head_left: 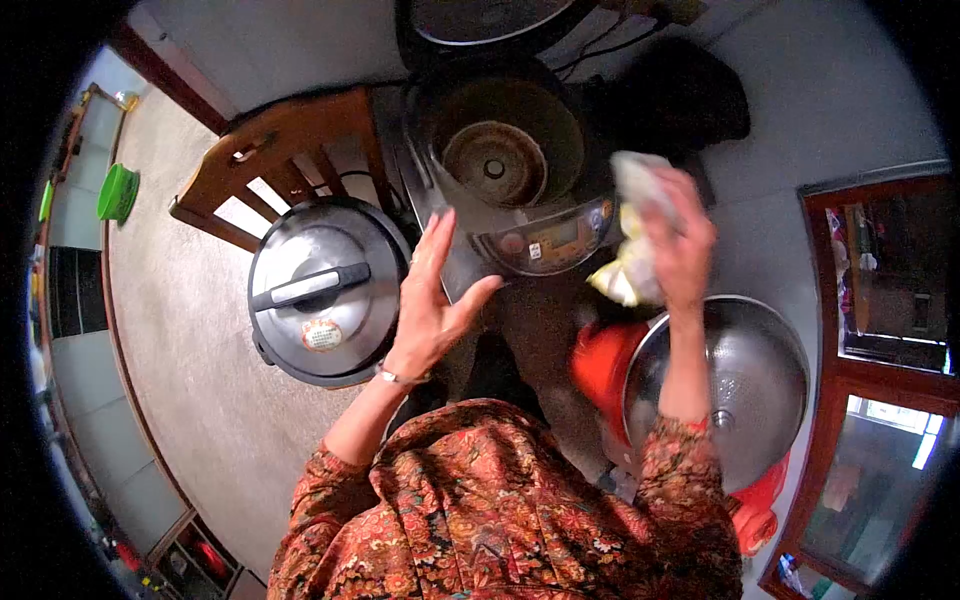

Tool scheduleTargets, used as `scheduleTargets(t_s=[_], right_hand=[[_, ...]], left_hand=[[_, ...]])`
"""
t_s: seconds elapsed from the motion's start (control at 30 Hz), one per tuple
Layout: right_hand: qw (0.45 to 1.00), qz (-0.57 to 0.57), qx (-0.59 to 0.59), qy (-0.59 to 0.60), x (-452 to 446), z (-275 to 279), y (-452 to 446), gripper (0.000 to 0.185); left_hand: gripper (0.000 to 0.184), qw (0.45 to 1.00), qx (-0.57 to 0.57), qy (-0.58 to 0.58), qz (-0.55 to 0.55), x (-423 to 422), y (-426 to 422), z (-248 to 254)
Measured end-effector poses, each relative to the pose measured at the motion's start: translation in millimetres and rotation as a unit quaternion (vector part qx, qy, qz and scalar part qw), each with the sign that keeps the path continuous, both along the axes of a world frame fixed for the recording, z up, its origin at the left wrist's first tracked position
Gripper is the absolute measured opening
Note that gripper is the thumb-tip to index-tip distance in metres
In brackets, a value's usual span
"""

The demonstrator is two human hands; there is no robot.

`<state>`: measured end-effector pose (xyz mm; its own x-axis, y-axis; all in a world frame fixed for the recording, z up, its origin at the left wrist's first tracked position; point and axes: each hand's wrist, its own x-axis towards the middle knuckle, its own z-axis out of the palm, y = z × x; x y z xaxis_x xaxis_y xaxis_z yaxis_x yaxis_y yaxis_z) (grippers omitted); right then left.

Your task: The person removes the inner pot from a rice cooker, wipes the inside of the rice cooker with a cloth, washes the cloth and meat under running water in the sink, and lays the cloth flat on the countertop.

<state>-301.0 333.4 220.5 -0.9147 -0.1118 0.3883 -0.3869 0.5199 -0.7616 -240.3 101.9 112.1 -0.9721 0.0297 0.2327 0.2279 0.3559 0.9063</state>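
A dark electric cooker (545, 245) stands in front of me, its lid (485, 22) raised at the back. Its bowl is out, so the round heating plate (495, 165) shows inside. My left hand (430, 310) is open, thumb apart from the fingers, beside the cooker's front left edge; whether it touches the edge I cannot tell. To the right of the cooker, my right hand (684, 245) grips a white and yellow cloth (630, 268), blurred by motion. Below that hand is a shiny metal bowl (760, 365), partly covered by my forearm.
A lidded metal pot (310, 335) sits at the left, on or against a wooden chair (270, 165). Something red (605, 365) stands beside the metal bowl. At the right is a wood-framed glass cabinet (880, 400). A green basin (118, 193) lies far left.
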Motion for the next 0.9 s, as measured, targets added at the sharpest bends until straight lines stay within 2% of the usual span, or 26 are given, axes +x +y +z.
scheduleTargets(t_s=[0.03,0.07,0.1,0.13,0.2,0.23,0.33,0.43,0.5,0.57,0.67,0.77,0.87,0.9], right_hand=[[0.994,0.093,0.048,0.006,-24,-13,-6,0.021],[0.968,0.183,0.145,0.095,-51,-43,-12,0.015],[0.95,0.269,0.16,0.01,-65,-74,-17,0.011],[0.885,0.365,0.288,0.026,-76,-95,-23,0.016],[0.868,0.414,0.273,-0.023,-91,-87,-20,0.02],[0.856,0.45,0.254,-0.032,-101,-95,-9,0.021],[0.872,0.429,0.235,0.011,-126,-113,50,0.026],[0.892,0.403,0.2,-0.041,-144,-117,83,0.023],[0.887,0.413,0.2,0.045,-156,-135,95,0.021],[0.892,0.383,0.164,0.175,-170,-158,106,0.019],[0.935,0.296,0.188,0.042,-202,-149,105,0.022],[0.96,0.212,0.181,-0.027,-240,-156,95,0.03],[0.957,0.11,0.267,0.004,-276,-182,92,0.021],[0.983,0.093,0.154,-0.037,-269,-174,88,0.021]], left_hand=[[0.082,0.999,-0.023,0.039,0.021,-12,15,2],[0.091,0.996,-0.062,0.066,0.014,-25,28,-7],[0.094,0.989,-0.117,0.087,0.018,-35,38,-7],[0.096,0.988,-0.133,0.081,0.008,-44,45,-13],[0.101,0.984,-0.173,0.045,-0.012,-58,50,-38],[0.105,0.99,-0.135,0.035,0.001,-58,52,-34],[0.107,0.991,-0.131,0.007,0.021,-58,55,-24],[0.107,0.993,-0.116,-0.016,0.015,-59,61,-24],[0.107,0.996,-0.082,-0.03,0.02,-60,62,-27],[0.112,0.992,-0.113,-0.048,0.0,-58,58,-28],[0.113,0.992,-0.115,-0.048,0.001,-59,61,-27],[0.114,0.994,-0.106,-0.04,-0.002,-59,60,-33],[0.115,0.995,-0.097,-0.028,0.001,-57,58,-37],[0.115,0.996,-0.083,-0.027,0.002,-58,60,-36]])
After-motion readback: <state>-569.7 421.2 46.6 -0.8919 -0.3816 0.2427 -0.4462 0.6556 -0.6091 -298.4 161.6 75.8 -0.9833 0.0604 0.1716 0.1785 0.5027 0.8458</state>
